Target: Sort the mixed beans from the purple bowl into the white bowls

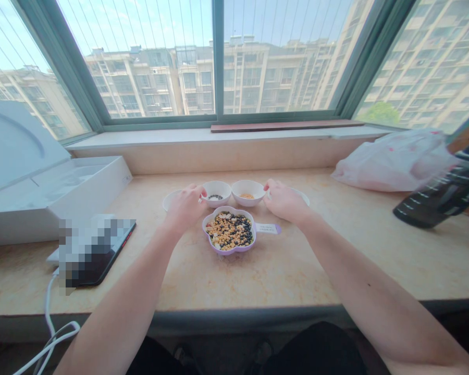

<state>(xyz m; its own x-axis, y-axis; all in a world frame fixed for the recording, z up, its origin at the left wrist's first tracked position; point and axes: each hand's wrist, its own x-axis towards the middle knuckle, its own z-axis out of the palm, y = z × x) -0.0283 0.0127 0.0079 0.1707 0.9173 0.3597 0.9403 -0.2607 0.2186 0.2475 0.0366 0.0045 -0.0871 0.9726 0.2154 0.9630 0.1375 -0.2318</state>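
Note:
A purple-rimmed, flower-shaped dish full of mixed black and yellow beans stands in front of me. Behind it are two white bowls side by side: the left bowl has a few black beans, the right bowl a few yellow ones. My left hand is at the left bowl's rim, fingers curled together, partly covering a white dish. At the right bowl's outer edge, my right hand has bent, closed fingers and hides most of another white dish. Whatever the fingertips hold is too small to see.
A labelled tab sticks out right of the bean dish. At left are an open white box, a phone and a white cable. A plastic bag and a dark bottle occupy the right, below the windows.

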